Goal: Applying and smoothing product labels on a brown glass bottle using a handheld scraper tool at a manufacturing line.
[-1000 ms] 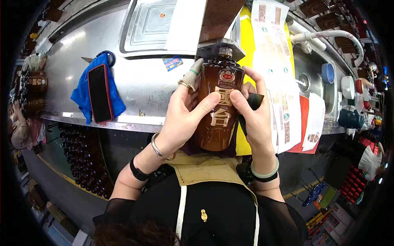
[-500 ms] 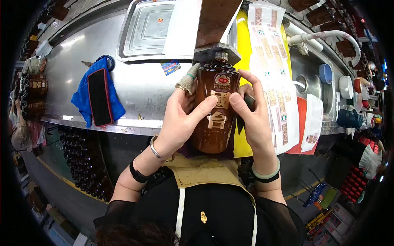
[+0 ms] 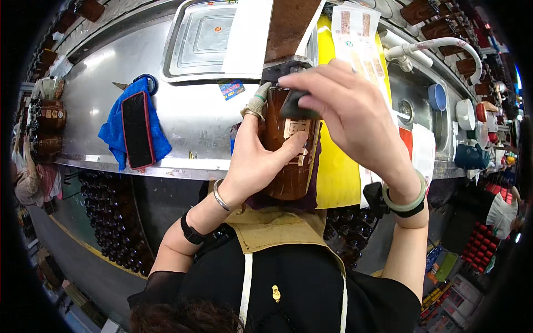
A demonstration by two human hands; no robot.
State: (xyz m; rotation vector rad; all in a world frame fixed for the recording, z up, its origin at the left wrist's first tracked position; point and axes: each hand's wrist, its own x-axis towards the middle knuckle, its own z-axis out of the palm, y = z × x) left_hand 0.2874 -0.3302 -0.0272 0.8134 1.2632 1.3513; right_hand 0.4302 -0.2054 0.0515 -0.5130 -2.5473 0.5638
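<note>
A brown glass bottle (image 3: 287, 180) with pale raised characters leans or lies before me, its neck toward a brown wooden post (image 3: 293, 28). My left hand (image 3: 256, 166) grips it from the left side, thumb across the front. A grey-white finger cover (image 3: 256, 104) sits on one of its fingertips. My right hand (image 3: 363, 114) pinches a dark, flat, squarish pad (image 3: 298, 105) over the upper front of the bottle, hiding the emblem there and most of the neck. Part of a purple cloth (image 3: 311, 191) shows beneath the bottle.
On the steel counter (image 3: 189, 119) to the left, a phone (image 3: 137, 130) lies on a blue cloth (image 3: 114, 130). A metal tray (image 3: 197, 47) stands behind. Rightward are a yellow sheet (image 3: 338, 177), label sheets (image 3: 355, 33) and a sink with a white faucet pipe (image 3: 444, 45). Bottles (image 3: 114, 227) fill space below.
My right hand has left the bottle's right side and swung up over its top, bringing the dark pad onto its upper front. My left hand keeps its grip.
</note>
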